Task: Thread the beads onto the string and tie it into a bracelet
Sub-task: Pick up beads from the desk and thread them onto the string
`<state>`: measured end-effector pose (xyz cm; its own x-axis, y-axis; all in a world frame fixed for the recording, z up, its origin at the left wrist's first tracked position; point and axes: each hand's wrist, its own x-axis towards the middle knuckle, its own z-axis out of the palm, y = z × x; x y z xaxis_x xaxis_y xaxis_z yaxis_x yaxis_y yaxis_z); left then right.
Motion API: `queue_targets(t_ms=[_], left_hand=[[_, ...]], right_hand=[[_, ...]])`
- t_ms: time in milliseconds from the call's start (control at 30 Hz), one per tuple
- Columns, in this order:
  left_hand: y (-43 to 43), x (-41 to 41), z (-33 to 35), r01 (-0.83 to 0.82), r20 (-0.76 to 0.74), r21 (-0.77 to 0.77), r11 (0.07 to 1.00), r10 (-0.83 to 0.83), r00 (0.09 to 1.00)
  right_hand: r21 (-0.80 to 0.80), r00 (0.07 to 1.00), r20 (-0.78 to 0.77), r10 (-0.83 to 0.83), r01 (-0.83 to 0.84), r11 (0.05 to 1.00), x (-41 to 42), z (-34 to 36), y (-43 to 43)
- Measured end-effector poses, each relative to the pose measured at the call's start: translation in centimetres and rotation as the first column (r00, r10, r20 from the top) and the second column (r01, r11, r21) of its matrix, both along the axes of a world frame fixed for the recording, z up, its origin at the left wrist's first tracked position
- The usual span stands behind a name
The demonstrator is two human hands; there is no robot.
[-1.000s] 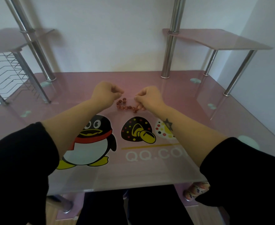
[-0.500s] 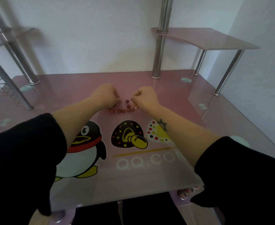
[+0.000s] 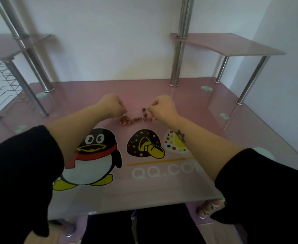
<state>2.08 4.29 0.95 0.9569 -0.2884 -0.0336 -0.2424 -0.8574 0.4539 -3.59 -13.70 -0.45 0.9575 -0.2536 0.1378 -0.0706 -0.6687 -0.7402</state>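
Several small reddish-brown beads [image 3: 136, 118] lie in a sagging row on the pink glass desk [image 3: 197, 106], strung between my two hands. My left hand [image 3: 111, 104] is closed at the row's left end, fingers curled down onto the beads there. My right hand [image 3: 162, 107] is closed at the right end, thumb and forefinger pinched beside two beads that rise toward it. The string itself is too thin to make out, though both hands appear to pinch its ends.
Chrome posts [image 3: 178, 50] rise from the back of the desk and carry small pink glass shelves [image 3: 232, 44]. A wire rack [image 3: 2, 85] hangs at the far left. Printed cartoon figures [image 3: 93, 155] cover the near half of the desk.
The bead strand has dropped from a hanging loop to lie flatter along the desk. My hands have moved slightly further apart, and my head has shifted the view.
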Motion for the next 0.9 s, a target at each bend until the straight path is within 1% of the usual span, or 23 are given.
queue_targets(t_ms=[133,233,367,467,600,633,667,733,800,900], left_hand=[[0.0,-0.1,0.1,-0.015,0.021,-0.034,0.999,0.016,1.000],[-0.4,-0.2,0.1,-0.009,0.011,-0.022,1.000,0.009,1.000],[-1.2,-0.1,0.0,-0.010,-0.042,0.078,0.997,0.013,0.999],[-1.7,0.0,0.3,-0.010,-0.053,0.159,0.987,0.019,0.998],[-2.1,-0.3,0.4,0.009,-0.072,0.203,0.979,0.006,0.997],[-2.1,-0.3,0.3,0.005,-0.081,0.190,0.982,0.011,0.997],[-2.1,-0.3,0.2,-0.007,-0.093,0.140,0.990,0.020,0.995],[-2.0,-0.2,0.2,-0.051,-0.128,-0.049,0.997,0.045,0.991],[-1.8,-0.3,0.7,-0.073,-0.156,-0.219,0.973,0.039,0.987],[-1.7,-0.7,1.6,-0.078,-0.198,-0.366,0.927,0.005,0.980]], right_hand=[[0.002,1.000,-0.002,-0.003,0.003,1.000,0.0,0.1,-0.1],[-0.003,1.000,0.002,-0.013,0.013,1.000,0.0,-0.1,-0.2],[0.009,1.000,-0.006,-0.021,0.021,1.000,0.2,-0.4,-0.4],[0.016,1.000,-0.015,-0.022,0.022,1.000,0.3,-0.5,-0.3],[0.034,1.000,-0.014,-0.019,0.019,0.999,0.4,-0.4,-0.2],[0.034,1.000,-0.015,-0.017,0.018,0.999,0.4,-0.4,-0.2],[0.035,1.000,-0.016,-0.016,0.017,0.999,0.4,-0.3,-0.2],[0.031,1.000,-0.015,-0.016,0.016,0.999,0.4,-0.2,-0.1],[0.021,1.000,-0.010,-0.010,0.010,1.000,0.3,-0.1,0.1],[0.018,1.000,-0.008,-0.012,0.013,1.000,0.3,0.0,0.3]])
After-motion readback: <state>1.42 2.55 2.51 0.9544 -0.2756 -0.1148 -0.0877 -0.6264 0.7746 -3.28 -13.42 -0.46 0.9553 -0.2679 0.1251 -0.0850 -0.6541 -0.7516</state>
